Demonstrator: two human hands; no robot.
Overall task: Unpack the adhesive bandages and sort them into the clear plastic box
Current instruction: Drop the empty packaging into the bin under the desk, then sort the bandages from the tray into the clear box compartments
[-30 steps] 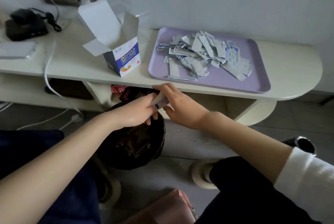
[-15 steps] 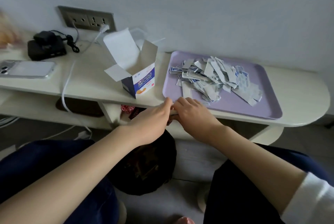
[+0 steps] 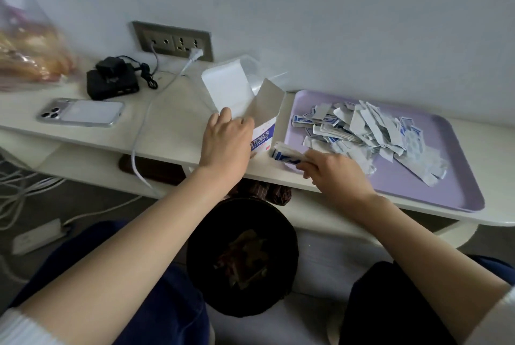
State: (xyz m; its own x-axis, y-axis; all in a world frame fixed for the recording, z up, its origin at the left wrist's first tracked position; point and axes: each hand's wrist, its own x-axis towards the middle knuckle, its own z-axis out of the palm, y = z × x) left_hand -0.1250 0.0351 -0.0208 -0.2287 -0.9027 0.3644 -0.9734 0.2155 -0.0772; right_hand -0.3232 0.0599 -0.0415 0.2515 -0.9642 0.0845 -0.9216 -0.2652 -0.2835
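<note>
The left hand lies over the near side of the small white cardboard carton with blue and red print. Its fingers curl onto the open top edge and grip it, and the carton's flaps stand up behind them. The right hand pinches a thin bundle of white-and-blue paper-wrapped adhesive bandages between thumb and fingers, just over the near left corner of the flat lilac plastic tray. A loose heap of the same wrapped bandages lies on that tray. The clear plastic box seems to be the translucent shape behind the carton, against the wall. It is mostly hidden, so I cannot tell what it holds. The bandages look very light, thin and bendy, and their smooth paper wrappers would likely slide on one another, so a bundle held by one end would probably fan out and shed strips. A flat pinch across the middle of the stack should keep it square. They are not fragile and firm pressure will do no harm. The carton is light and easily tipped, so it is best held by its side walls, not its flaps.
</note>
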